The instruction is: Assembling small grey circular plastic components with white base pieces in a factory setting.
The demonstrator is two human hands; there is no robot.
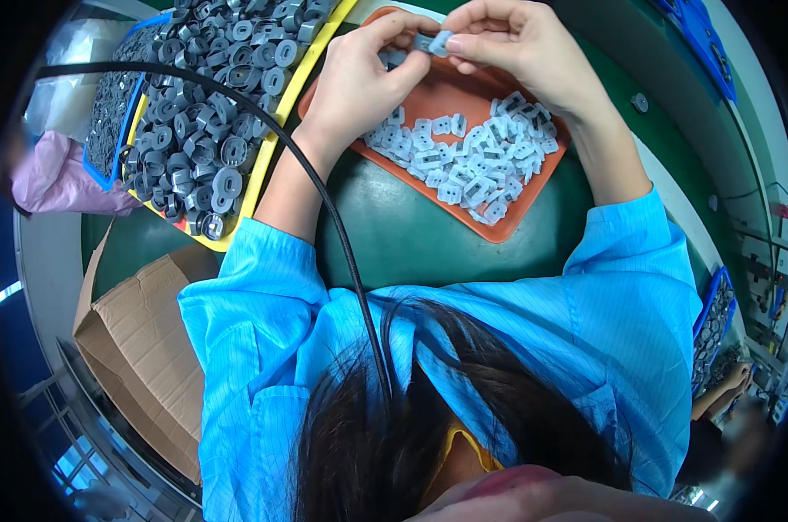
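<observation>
Above the far part of an orange tray [498, 233], my two hands meet at a small work piece. My left hand [366, 70] pinches a small grey plastic part [422, 41], mostly covered by the fingers. Between the thumb and fingers of my right hand [520, 50] is a small pale plastic piece [441, 43], touching or nearly touching the grey part. Whether the two are joined I cannot tell. Many pale, slotted plastic pieces [476, 161] lie heaped in the tray below my wrists.
At the left, a yellow bin [259, 187] holds many dark grey round parts [224, 183]. Beyond it a blue-rimmed tray [89, 167] contains small dark pieces. An opened cardboard box [150, 322] stands near left. A black cable [324, 196] crosses the view. Another person's pink sleeve [72, 178] shows far left.
</observation>
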